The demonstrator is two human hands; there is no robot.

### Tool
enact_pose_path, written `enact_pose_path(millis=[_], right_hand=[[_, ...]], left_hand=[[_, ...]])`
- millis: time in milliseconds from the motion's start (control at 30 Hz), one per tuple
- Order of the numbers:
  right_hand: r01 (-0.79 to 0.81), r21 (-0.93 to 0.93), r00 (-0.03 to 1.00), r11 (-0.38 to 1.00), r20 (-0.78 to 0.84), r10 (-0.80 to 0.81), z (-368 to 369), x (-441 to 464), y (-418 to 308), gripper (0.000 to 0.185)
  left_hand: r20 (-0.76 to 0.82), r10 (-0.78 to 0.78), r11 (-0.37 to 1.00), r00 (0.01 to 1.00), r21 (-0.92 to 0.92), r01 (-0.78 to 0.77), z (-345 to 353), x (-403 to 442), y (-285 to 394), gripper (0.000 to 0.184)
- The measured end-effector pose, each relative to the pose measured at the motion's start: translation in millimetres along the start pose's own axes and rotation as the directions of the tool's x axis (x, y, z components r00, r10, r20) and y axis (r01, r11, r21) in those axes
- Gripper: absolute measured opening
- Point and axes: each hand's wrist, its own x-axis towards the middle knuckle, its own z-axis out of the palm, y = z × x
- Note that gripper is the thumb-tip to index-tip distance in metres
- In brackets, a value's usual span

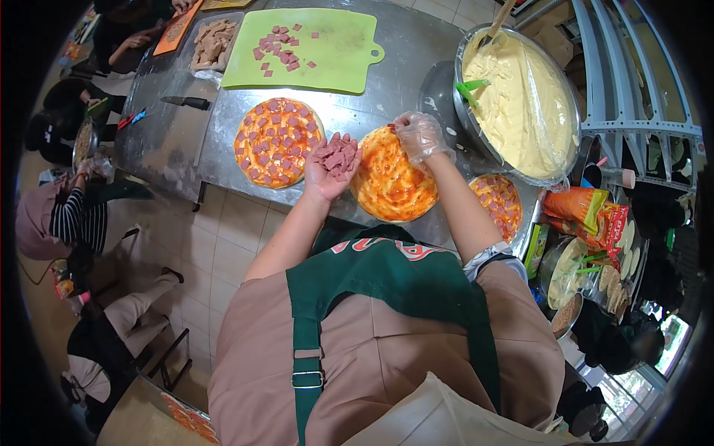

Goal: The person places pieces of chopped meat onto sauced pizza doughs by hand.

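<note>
Diced pink meat [338, 157] is heaped in the cupped, upturned palm of my left hand [324, 181], between two pizzas. My right hand [422, 137], in a clear plastic glove, is above the far edge of a sauced pizza base [390, 186]. Its fingers are pinched together; a small reddish bit shows at their tips, too small to name. No meat pieces are visible on this base. Left of it lies a pizza topped with meat squares [277, 141]. Another topped pizza [497, 204] sits to the right, partly behind my forearm.
A green cutting board [335, 44] with meat squares lies at the back, beside a tub of brown pieces [214, 43] and a knife [186, 102]. A big bowl of pale dough-like mixture [513, 97] stands right. Packets [584, 212] are near the right edge. Other people work at left.
</note>
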Motion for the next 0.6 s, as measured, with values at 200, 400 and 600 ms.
enact_pose_path(millis=[200,400,600], right_hand=[[-0.045,0.200,0.999,0.979,-0.015,0.049,7,1,15,0.014],[-0.013,-0.110,0.994,0.994,-0.110,0.000,-19,-13,21,0.018],[0.334,-0.538,0.921,0.774,0.013,-0.389,-20,-22,20,0.012]], left_hand=[[0.002,0.008,1.000,1.000,0.018,-0.008,-1,0,5,0.023],[0.031,-0.040,0.999,0.999,0.010,0.039,-5,4,3,0.023],[-0.015,-0.039,0.998,0.999,0.038,0.040,-3,4,-5,0.021]])
